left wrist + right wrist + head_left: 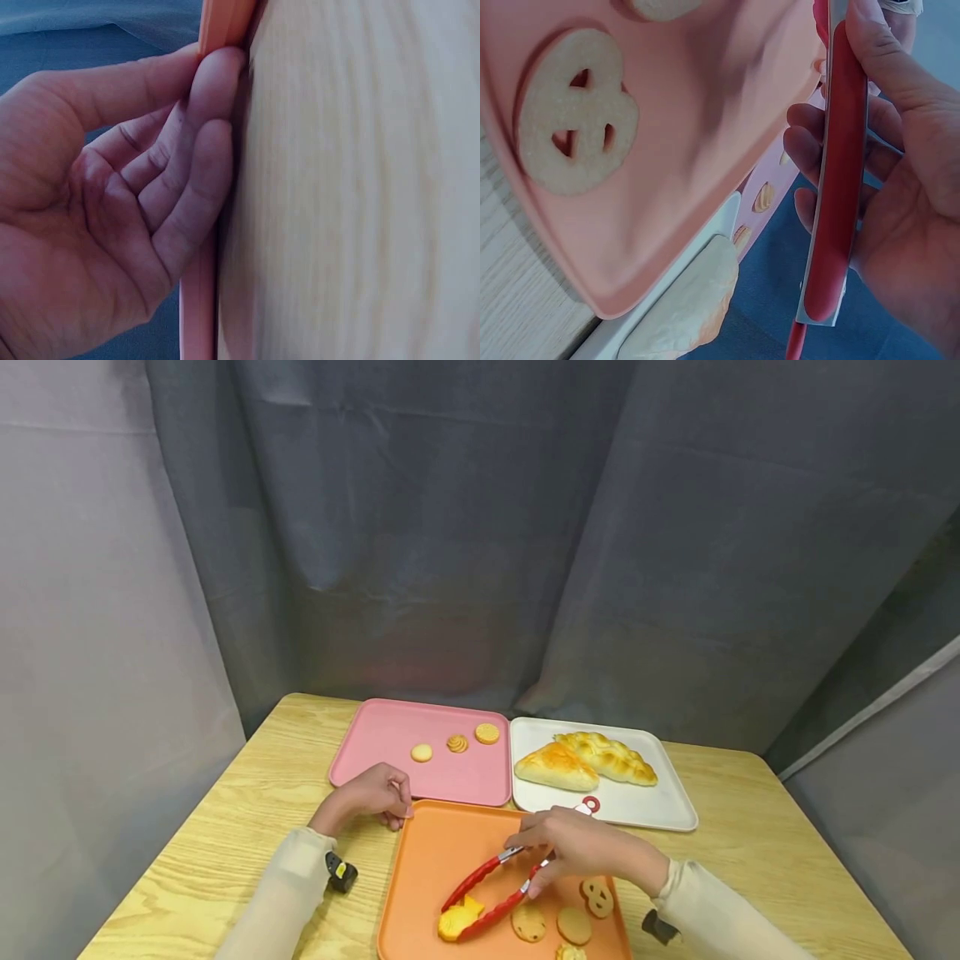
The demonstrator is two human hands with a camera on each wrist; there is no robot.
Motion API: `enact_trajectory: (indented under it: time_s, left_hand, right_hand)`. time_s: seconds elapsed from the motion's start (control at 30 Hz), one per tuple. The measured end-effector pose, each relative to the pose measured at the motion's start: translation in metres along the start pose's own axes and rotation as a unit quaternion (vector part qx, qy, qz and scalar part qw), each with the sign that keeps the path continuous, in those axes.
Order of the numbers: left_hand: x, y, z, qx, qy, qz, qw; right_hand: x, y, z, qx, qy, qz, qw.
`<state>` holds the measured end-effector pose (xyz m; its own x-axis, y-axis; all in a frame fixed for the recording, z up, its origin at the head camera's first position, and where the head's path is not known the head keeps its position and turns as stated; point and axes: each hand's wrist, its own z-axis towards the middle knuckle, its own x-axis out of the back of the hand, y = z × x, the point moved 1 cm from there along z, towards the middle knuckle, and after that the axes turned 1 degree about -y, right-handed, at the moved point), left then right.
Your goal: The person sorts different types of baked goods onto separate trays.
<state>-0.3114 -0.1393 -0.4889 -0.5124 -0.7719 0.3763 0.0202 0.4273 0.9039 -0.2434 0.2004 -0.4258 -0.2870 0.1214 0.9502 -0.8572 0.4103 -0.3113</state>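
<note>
So the tongs (pixel 476 878) are slung diagonally over the orange tray (pixel 431 852), with the long axis running from the far right corner down towards the near part of the left edge. The red tips point near-left, and the ringed end sticks out past the tray's far edge, over by the white tray (pixel 645 814). Between the tips there's a yellow fish-shaped piece (pixel 453 925), tail aimed back up towards the handle. Can't tell if it's lifted or sitting on the tray.

Right hand (pixel 573 843) has the tongs gripped near the back, thumb on one side and curled fingers on the other. Left hand (pixel 375 793) is pinching the orange tray's far left corner between thumb and finger, other fingers bent in.

Rest of the orange tray: a speckled cookie (pixel 528 924) just right of the tips, a plain round cookie (pixel 574 926) beside it, a pretzel-shaped cookie (pixel 597 897) by the right edge, and a ruffled cookie (pixel 572 952) cut off at the bottom of the head view.

Up by the desk's (pixel 202 860) far edge, the pink tray (pixel 390 722) is left of the white one. Pink has three small cookies (pixel 457 743) in a slanting row; white has a triangular bread (pixel 558 767) touching a braided loaf (pixel 615 760). Grey curtain (pixel 435 527) behind everything.
</note>
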Motion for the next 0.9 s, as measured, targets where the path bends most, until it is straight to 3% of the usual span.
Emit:
enact_trajectory:
  time_s: [0.27, 0.47, 0.73, 0.9]
  left_hand:
    - [0.001, 0.002, -0.002, -0.002, 0.0, -0.003, 1.0]
    - [0.0, 0.003, -0.002, -0.001, 0.0, 0.001, 1.0]
    - [0.0, 0.004, -0.001, 0.004, 0.0, -0.001, 1.0]
    - [0.0, 0.003, -0.001, 0.004, 0.0, -0.002, 1.0]
  right_hand:
    - [0.004, -0.002, -0.003, 0.012, 0.052, -0.058, 0.997]
    - [0.008, -0.001, -0.007, -0.023, 0.085, -0.111, 0.99]
    - [0.017, 0.001, -0.008, -0.067, 0.13, -0.121, 0.982]
    - [0.024, 0.004, -0.008, -0.105, 0.182, -0.145, 0.967]
